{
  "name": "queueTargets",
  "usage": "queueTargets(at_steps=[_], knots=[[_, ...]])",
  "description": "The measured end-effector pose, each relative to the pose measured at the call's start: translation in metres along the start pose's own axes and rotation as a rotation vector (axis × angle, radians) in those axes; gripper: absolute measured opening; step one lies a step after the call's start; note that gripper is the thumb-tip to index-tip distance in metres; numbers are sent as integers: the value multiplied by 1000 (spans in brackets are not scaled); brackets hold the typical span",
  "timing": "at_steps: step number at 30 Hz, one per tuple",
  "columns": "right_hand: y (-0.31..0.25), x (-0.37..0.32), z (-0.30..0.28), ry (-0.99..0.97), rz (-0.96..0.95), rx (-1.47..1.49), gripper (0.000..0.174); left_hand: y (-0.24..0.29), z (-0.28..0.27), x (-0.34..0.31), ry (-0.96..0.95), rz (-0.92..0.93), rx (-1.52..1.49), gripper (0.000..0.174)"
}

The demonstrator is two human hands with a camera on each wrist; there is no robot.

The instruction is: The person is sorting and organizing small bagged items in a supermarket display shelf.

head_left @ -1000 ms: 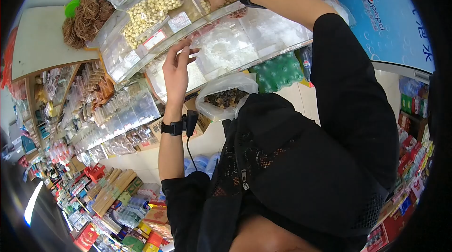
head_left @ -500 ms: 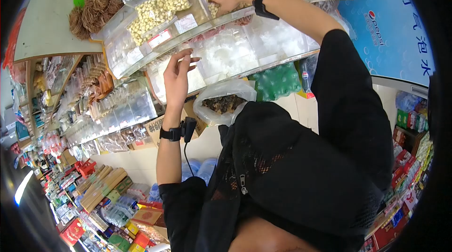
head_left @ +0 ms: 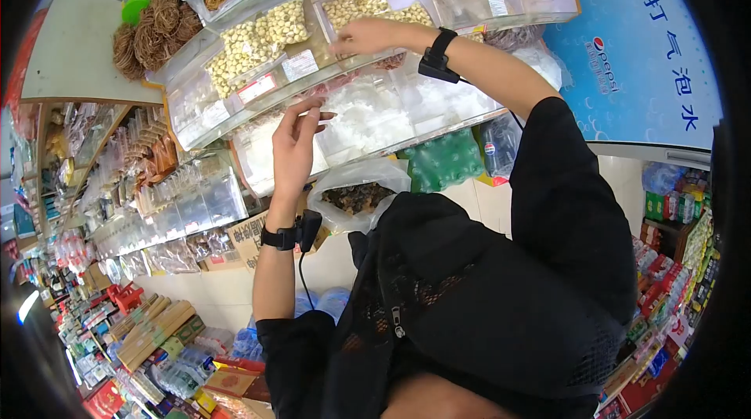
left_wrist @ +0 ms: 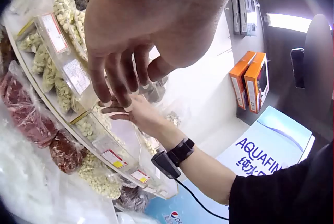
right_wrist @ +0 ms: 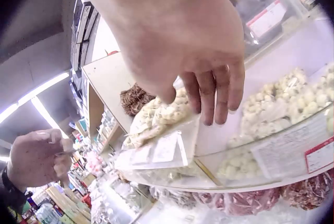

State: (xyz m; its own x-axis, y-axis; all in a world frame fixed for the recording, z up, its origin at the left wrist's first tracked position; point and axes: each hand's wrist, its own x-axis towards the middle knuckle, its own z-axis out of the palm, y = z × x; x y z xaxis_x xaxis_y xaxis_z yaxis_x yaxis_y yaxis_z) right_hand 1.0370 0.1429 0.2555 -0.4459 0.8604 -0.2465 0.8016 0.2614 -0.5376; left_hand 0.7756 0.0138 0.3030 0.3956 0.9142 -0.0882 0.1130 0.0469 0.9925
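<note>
My right hand [head_left: 368,37] hovers over the front of a clear bin of pale, round dried seeds [head_left: 356,4]. In the right wrist view its fingers hang loosely downward with nothing between them, near the bin's divider. Left of it lies a clear bag of similar pale seeds [head_left: 258,35], with a price label [head_left: 300,65] on the bin front. My left hand [head_left: 295,145] is raised before the lower bins [head_left: 360,110] of white goods, fingers relaxed and holding nothing. From the left wrist view, its fingertips overlap the right hand [left_wrist: 141,113].
Brown dried bundles [head_left: 160,32] sit on the counter at the left. An open bag of dark dried pieces [head_left: 356,196] stands below the bins, beside green shrink-wrapped bottles [head_left: 444,161]. A blue Pepsi-marked cooler [head_left: 641,59] stands at the right; packed goods [head_left: 149,341] fill the lower left.
My right hand, earlier reaching down among the pale seeds, has drawn back toward the bin's front edge and divider. The left hand stays almost still. The head view has shifted slightly.
</note>
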Motion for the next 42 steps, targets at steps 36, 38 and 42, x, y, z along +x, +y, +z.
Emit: queueTargets(at_steps=[36, 38, 42], knots=[[-164, -292, 16, 66, -137, 518, 36, 43, 34, -164, -230, -115, -58, 52], [-169, -313, 21, 88, -142, 570, 37, 59, 53, -174, -245, -106, -23, 50], [-150, -345, 32, 205, -69, 683, 38, 60, 97, -175, -493, -156, -59, 49]])
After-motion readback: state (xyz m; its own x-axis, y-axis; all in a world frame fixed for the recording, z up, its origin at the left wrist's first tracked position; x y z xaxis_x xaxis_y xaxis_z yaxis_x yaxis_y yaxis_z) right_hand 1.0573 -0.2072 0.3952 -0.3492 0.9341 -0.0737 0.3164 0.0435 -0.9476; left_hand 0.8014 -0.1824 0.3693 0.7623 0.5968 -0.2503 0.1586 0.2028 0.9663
